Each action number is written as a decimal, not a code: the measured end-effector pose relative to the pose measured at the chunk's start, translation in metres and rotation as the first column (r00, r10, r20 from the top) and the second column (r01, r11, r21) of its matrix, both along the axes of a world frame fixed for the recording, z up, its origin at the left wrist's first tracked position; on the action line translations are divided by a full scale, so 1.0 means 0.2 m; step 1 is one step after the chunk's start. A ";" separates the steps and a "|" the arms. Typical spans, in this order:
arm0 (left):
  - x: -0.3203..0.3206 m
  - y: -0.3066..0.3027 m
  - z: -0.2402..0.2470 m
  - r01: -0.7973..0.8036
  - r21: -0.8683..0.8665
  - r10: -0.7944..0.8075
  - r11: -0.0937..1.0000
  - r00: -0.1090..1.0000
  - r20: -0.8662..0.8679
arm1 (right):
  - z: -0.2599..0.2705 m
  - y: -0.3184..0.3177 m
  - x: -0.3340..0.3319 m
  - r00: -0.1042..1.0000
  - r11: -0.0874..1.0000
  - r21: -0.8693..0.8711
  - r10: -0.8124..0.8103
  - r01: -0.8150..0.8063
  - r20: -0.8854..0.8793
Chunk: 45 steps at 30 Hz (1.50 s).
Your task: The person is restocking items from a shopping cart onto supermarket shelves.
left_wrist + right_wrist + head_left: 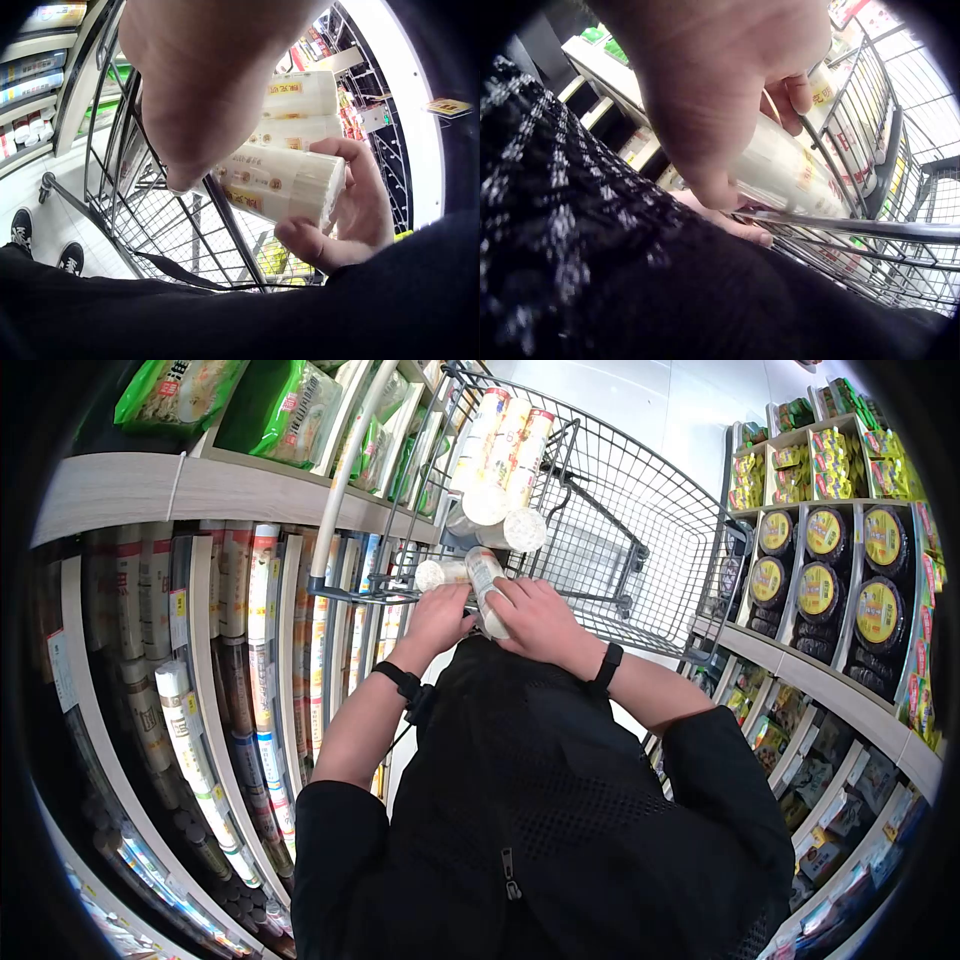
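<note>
My right hand [537, 618] grips the near end of a white cylindrical pack of dried noodles [483, 568], which lies tilted over the shopping cart's near rim. In the left wrist view the right thumb and fingers curl about the end of this noodle pack [281, 184]. Beside it, my left hand [437, 622] is at the cart's near edge, close to a second noodle pack [440, 574]; its palm side is hidden and I cannot tell whether it holds anything. Several longer noodle packs [524, 530] lean together inside the cart.
The wire shopping cart [650, 575] stands in front of me. Shelves [110, 490] with noodle packs and green bags run along the left. On the right, a shelf [790, 660] bears round dark packages with yellow labels [880, 610] and small yellow bags.
</note>
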State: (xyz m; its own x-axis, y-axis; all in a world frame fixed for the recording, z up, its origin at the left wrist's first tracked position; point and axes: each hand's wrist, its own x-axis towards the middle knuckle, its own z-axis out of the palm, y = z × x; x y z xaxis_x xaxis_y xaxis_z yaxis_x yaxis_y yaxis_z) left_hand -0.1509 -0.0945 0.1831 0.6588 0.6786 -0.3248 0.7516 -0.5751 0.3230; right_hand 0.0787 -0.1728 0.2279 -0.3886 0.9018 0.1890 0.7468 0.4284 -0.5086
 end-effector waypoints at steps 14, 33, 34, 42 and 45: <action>-0.07 -0.15 -0.03 0.030 -0.104 -0.022 0.994 0.997 0.079 | 0.01 -0.08 -0.03 0.988 0.989 0.075 -0.122 0.129 -0.092; -0.30 -0.46 -0.13 0.137 -0.147 -0.151 0.980 0.984 -0.089 | 0.01 -0.41 -0.33 0.944 0.927 0.181 -0.329 0.328 -0.024; -0.32 -0.48 -0.13 0.142 -0.119 -0.152 0.983 0.985 -0.086 | 0.01 -0.44 -0.36 0.945 0.928 0.182 -0.326 0.324 -0.017; -0.43 -0.60 -0.14 0.156 -0.059 -0.160 0.986 0.985 -0.070 | 0.01 -0.61 -0.52 0.929 0.925 0.137 -0.366 0.355 0.059; -0.48 -0.64 -0.12 0.139 -0.053 -0.143 0.989 0.986 -0.082 | 0.03 -0.64 -0.57 0.930 0.930 0.112 -0.360 0.351 0.070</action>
